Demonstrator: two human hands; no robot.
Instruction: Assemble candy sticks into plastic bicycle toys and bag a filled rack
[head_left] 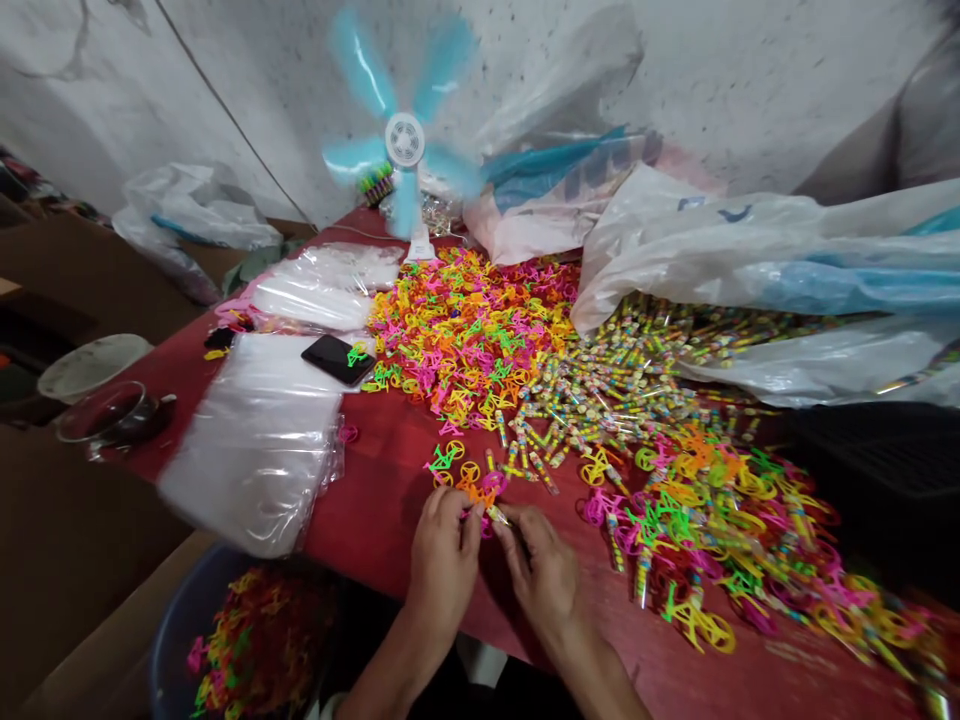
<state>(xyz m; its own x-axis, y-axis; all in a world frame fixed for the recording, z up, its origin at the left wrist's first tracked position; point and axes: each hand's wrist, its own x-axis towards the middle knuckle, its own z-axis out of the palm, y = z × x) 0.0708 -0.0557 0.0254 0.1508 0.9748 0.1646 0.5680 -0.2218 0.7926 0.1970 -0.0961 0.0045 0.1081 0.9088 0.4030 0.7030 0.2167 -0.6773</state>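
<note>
**Toy bicycle and tube held together**

At left, a round blue plastic bucket (159, 640) sits below a stack of flat, clear plastic bags (255, 430). Centrally, over the red tabletop (367, 500), the left hand (444, 548) pinches a small orange plastic toy bicycle (474, 492); the right hand (546, 572) has thumb and fingertips closed on a slim clear tube (498, 515). Fitting the two together seems the step in hand, calling for a steady left pinch and aligned right-hand pressure; fingers hide the joint. Rightmost lies a multicoloured mixed pile (682, 520).

Seemingly a workshop: plastic toys (472, 340) heaped on a table (375, 500)
</note>
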